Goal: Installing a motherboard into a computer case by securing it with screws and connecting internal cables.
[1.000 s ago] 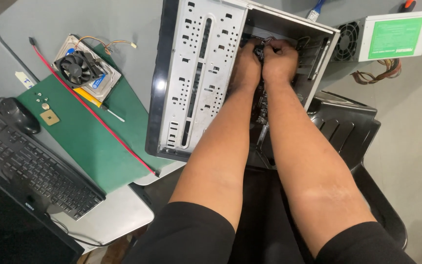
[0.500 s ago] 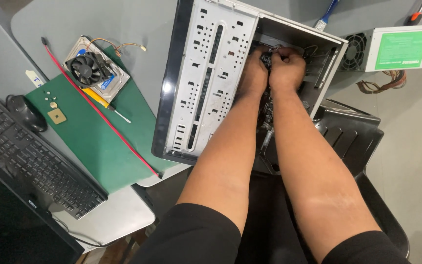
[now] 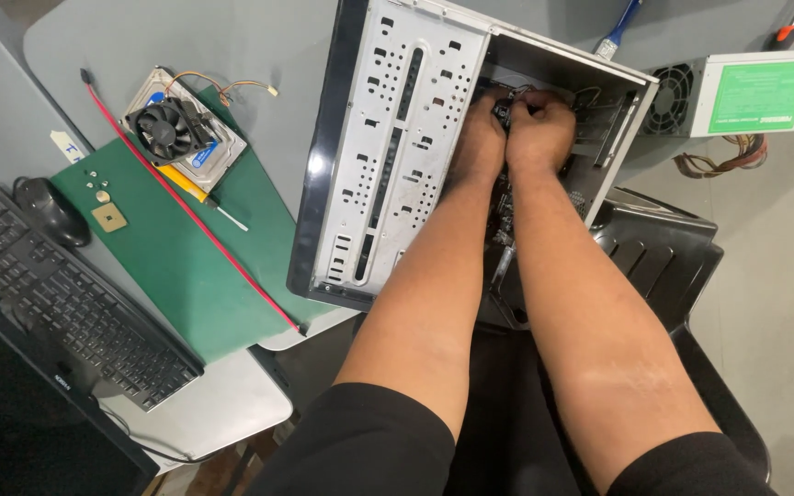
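An open desktop computer case (image 3: 397, 147) lies on its side on the grey table, its perforated metal drive cage facing up. Both my hands reach deep into it. My left hand (image 3: 477, 138) and my right hand (image 3: 538, 130) are pressed together, fingers closed around a small black connector with wires (image 3: 505, 107) near the case's far inner wall. What the connector joins to is hidden by my fingers.
A green mat (image 3: 176, 266) holds a cooler fan (image 3: 165, 129) on a drive, a red cable (image 3: 176, 202), a yellow-handled screwdriver (image 3: 197, 191) and a small chip (image 3: 108, 217). A keyboard (image 3: 57, 294) and mouse (image 3: 52, 211) lie left. A power supply (image 3: 737, 92) sits right, a black side panel (image 3: 654, 248) below it.
My view has shifted so the case and table slid right and down in the picture. Both hands stay together on the connector inside the case, barely moved.
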